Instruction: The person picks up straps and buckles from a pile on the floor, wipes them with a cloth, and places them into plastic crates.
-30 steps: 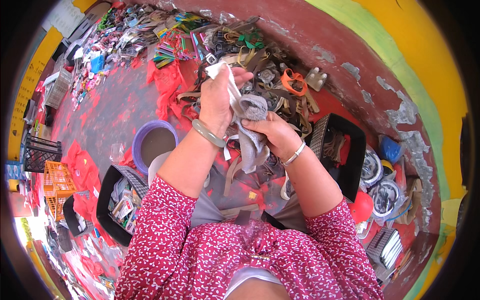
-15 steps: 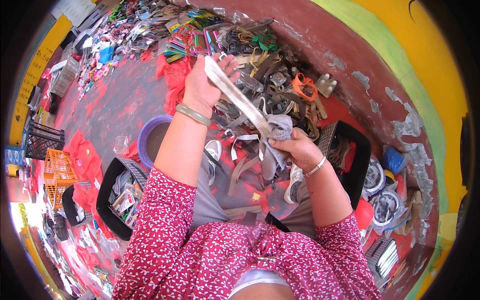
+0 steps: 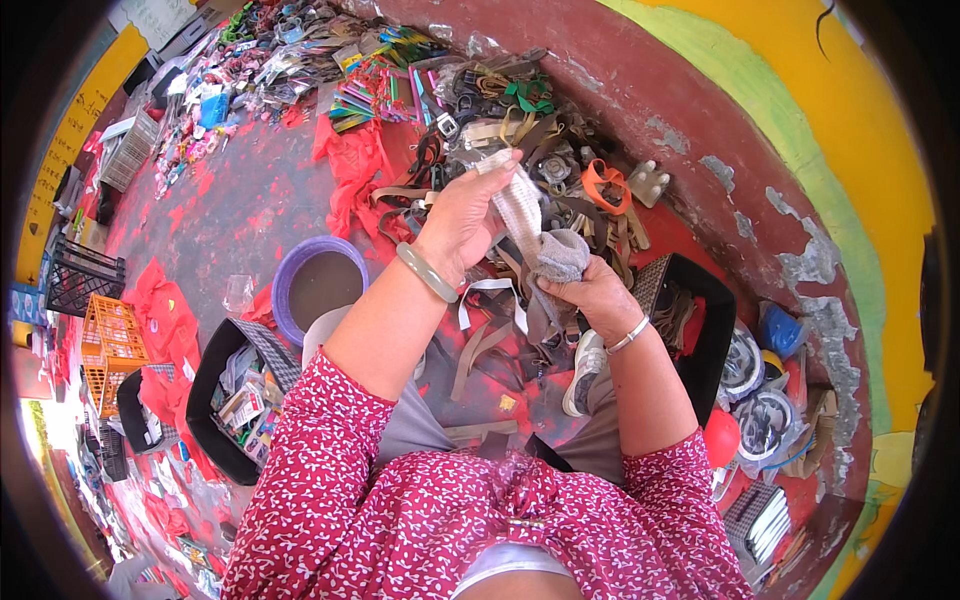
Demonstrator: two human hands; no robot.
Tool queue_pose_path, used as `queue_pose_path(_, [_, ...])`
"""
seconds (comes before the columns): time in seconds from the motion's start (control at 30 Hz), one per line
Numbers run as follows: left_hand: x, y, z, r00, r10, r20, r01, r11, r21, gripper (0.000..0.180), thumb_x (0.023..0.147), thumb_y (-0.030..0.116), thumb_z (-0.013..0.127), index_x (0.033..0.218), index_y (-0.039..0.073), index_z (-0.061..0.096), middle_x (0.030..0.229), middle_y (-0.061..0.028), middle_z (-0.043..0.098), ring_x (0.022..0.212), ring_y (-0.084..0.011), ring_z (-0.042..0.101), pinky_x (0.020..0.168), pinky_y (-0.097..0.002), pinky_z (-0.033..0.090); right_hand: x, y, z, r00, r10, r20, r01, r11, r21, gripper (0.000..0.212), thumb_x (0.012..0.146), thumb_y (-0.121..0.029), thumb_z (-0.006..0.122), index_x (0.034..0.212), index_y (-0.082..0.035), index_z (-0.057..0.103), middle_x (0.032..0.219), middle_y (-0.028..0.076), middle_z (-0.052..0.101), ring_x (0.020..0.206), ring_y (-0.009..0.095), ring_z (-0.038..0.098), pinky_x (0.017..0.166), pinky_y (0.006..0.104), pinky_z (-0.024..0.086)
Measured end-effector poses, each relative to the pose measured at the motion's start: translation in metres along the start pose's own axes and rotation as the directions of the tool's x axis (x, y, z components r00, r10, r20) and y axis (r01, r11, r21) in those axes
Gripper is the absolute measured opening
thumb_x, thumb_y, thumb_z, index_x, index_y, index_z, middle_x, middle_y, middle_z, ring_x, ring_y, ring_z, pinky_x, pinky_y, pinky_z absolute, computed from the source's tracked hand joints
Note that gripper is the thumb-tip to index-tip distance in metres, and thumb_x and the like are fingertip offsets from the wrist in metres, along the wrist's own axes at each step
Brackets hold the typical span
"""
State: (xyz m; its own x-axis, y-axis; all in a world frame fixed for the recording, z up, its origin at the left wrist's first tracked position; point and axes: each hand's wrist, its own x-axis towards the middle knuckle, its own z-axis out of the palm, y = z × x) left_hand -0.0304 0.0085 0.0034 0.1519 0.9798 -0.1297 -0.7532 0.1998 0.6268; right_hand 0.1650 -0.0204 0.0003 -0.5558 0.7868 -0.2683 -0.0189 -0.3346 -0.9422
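My left hand (image 3: 466, 218), wearing a pale bangle, grips the upper end of a whitish woven belt (image 3: 520, 212) between thumb and fingers. From there the belt slants down to a grey cloth (image 3: 562, 258) wrapped around it. My right hand (image 3: 603, 297) pinches that cloth from the right side; a loose end of the cloth hangs below. Under both hands lies a heap of belts and straps (image 3: 480, 350) in brown, grey and white, partly hidden by the hands. A belt with a silver buckle (image 3: 446, 124) lies just beyond my left hand.
Left of my knees stands a purple bucket (image 3: 283, 305) of murky water. Black bins (image 3: 205, 400) (image 3: 715, 340) flank me on both sides. An orange crate (image 3: 112, 345) sits farther left. A peeling red wall (image 3: 690, 110) runs along the right, with an orange strap coil (image 3: 606, 187) near it.
My left hand has come down and right, closer to the cloth, so less belt stretches between the hands. The right hand with the cloth has barely moved.
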Motion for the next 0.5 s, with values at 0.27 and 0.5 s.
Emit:
queue_pose_path(0.27, [0.0,0.01,0.0,0.981,0.11,0.163,-0.11,0.994,-0.006,0.037,0.09,0.014,0.048,0.124,0.002,0.043,0.104,-0.0113,0.058,0.1,-0.0232,0.055,0.087,-0.037,0.045,-0.001,-0.004,-0.011,0.997,0.0,-0.073,0.016,0.975,0.221,0.037,0.081,-0.012,0.063,0.115,-0.002,0.051,0.1,0.002,0.06,0.089,0.013,0.057,0.082,0.0251,0.044])
queue_pose_path(0.5, [-0.011,0.015,0.02,0.985,0.097,0.145,-0.053,0.958,-0.283,0.039,0.094,0.027,0.036,0.124,0.002,0.041,0.115,-0.0231,0.053,0.111,-0.0332,0.049,0.093,-0.0442,0.04,0.009,-0.009,-0.034,0.929,-0.172,-0.329,0.292,0.885,0.363,0.023,0.086,-0.014,0.056,0.106,-0.002,0.053,0.098,0.005,0.061,0.09,0.016,0.059,0.079,0.0289,0.047])
